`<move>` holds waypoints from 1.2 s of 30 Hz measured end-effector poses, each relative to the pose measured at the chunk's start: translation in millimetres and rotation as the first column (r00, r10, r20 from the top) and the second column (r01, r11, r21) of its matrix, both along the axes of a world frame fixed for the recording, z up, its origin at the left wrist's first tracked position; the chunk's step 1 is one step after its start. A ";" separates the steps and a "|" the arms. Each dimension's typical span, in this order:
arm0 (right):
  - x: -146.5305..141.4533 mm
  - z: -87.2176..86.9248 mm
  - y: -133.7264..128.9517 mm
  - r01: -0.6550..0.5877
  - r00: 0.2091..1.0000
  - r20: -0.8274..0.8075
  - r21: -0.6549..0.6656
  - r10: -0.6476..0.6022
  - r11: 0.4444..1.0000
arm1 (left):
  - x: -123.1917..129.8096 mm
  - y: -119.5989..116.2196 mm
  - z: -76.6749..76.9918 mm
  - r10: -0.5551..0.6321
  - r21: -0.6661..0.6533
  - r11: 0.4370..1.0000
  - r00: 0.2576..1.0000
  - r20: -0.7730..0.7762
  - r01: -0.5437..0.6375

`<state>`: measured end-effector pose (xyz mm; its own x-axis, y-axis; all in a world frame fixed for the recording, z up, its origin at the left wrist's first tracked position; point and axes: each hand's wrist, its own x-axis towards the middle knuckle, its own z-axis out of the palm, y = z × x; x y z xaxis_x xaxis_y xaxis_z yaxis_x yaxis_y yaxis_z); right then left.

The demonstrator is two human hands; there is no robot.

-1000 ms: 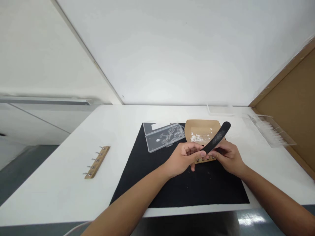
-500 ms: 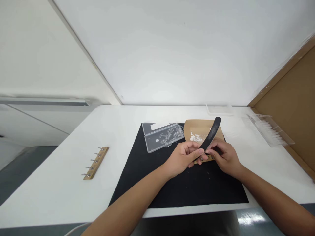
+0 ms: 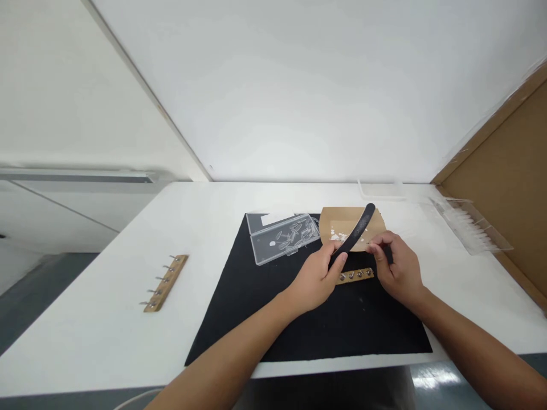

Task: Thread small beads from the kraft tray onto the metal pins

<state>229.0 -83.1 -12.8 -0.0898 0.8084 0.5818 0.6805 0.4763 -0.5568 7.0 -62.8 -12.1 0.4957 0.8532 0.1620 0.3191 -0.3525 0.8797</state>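
A curved black nail file (image 3: 359,229) slants up and to the right, its lower end gripped in my left hand (image 3: 317,274). My right hand (image 3: 395,265) is closed in a pinch at the near right edge of a brown paper tray (image 3: 344,214); whatever sits between thumb and fingertip is too small to make out. White scraps (image 3: 338,236) lie in the tray. Just below, between my hands, a wooden strip (image 3: 355,275) with several metal clips rests on the black mat (image 3: 316,336), partly covered by my left hand.
An open clear plastic box (image 3: 284,239) with several clear nail tips lies at the mat's back left. Another wooden strip with clips (image 3: 166,283) is on the white table (image 3: 106,336) to the left. Clear trays (image 3: 472,228) stand at right, beside a brown panel (image 3: 504,188).
My hands have moved apart: the right one shifted right, off the file. My left hand keeps the nail file, now slightly further left, and more of the wooden strip shows.
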 end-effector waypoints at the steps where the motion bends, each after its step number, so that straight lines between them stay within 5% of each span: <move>1: 0.4 -0.8 0.0 -0.013 1.000 -0.016 -0.015 0.013 1.000 | -0.2 0.4 0.2 0.005 0.052 0.999 0.998 -0.066 -0.001; 5: 2.9 -4.6 1.4 -0.038 0.998 -0.060 -0.021 0.037 0.999 | -0.1 4.1 -2.0 0.148 0.315 0.948 0.932 -0.331 -0.039; 11: 13.3 -7.9 8.2 -0.060 0.994 -0.099 -0.052 0.055 0.997 | -7.2 15.7 -10.3 0.314 0.537 0.844 0.820 -0.478 -0.011; 19: 20.7 -14.9 7.7 -0.130 0.965 -0.236 -0.043 0.116 0.991 | -19.6 31.1 -16.9 0.289 0.504 0.862 0.761 -0.581 0.057; 36: 22.7 7.2 9.6 -0.090 0.996 0.003 0.077 0.091 0.993 | -22.9 18.6 -2.6 0.117 0.501 0.838 0.827 -0.551 0.215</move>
<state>251.8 -73.4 -5.6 -0.1602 0.7496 0.6422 0.6323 0.5775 -0.5164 -15.9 -44.2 -14.7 0.6777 0.6868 0.2626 0.6453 -0.7268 0.2353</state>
